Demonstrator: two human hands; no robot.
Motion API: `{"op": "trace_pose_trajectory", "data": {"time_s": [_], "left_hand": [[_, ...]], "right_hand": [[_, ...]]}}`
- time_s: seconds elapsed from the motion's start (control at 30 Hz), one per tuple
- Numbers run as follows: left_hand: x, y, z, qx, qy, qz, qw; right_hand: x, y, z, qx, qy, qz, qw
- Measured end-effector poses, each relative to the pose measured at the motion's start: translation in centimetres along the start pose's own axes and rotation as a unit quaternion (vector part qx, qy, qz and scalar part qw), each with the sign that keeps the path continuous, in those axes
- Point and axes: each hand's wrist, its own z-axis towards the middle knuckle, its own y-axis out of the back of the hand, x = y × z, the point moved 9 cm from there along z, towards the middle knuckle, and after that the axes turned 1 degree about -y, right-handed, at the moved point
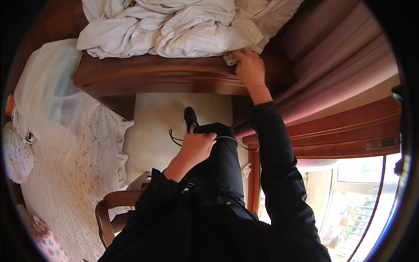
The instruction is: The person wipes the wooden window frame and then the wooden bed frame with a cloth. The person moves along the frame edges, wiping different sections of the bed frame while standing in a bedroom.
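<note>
My right hand (252, 71) reaches to the brown wooden ledge (161, 70), its fingers closed on a small greenish-grey cloth (230, 59). The cloth lies against the wood, right beside the rumpled white bedding (192, 30) heaped along the far side. My left hand (196, 147) is closed in front of my body, above my dark trousers. A thin cord (176, 139) comes out of that fist, with a dark loop on its left and a greyer length curving off to the right. Its part inside the fingers is hidden.
Mauve curtains (331, 70) hang at the right, over a reddish wooden panel (331, 129) and a bright window (358, 192). A brown wooden chair (104, 214) stands at lower left. Beyond it spreads a patterned lace-edged cover (74, 174), partly under translucent sheeting (48, 91). Pale floor (150, 113) shows below the ledge.
</note>
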Motion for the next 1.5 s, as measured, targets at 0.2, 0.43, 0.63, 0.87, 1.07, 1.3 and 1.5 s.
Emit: {"op": "trace_pose_trajectory", "data": {"time_s": [0.2, 0.43, 0.63, 0.87, 1.07, 1.3, 1.5], "left_hand": [[0.2, -0.6, 0.0, 0.020, 0.008, 0.027, 0.999], [-0.1, -0.5, 0.3, 0.012, 0.001, 0.013, 1.000], [0.2, -0.1, -0.1, 0.004, 0.009, 0.024, 1.000], [-0.2, -0.4, 0.4, 0.004, -0.002, 0.037, 0.999], [-0.4, -0.1, 0.5, -0.017, 0.002, 0.011, 1.000], [-0.1, -0.6, 0.3, 0.001, 0.004, 0.034, 0.999], [-0.6, -0.5, 0.5, -0.022, -0.006, 0.015, 1.000]], "right_hand": [[-1.1, -0.4, -0.2, -0.013, -0.097, -0.104, 0.990], [5.9, -0.5, -0.7, -0.035, 0.093, 0.120, 0.988], [-4.9, 0.5, -0.2, 0.038, -0.171, -0.115, 0.978], [3.0, -1.0, -1.0, -0.002, -0.051, -0.127, 0.991], [-1.1, 3.1, -3.3, -0.040, 0.102, 0.115, 0.987], [-15.9, 5.2, -4.5, 0.005, -0.224, -0.117, 0.968], [-9.1, 2.7, -3.9, 0.066, -0.162, -0.169, 0.970]]}}
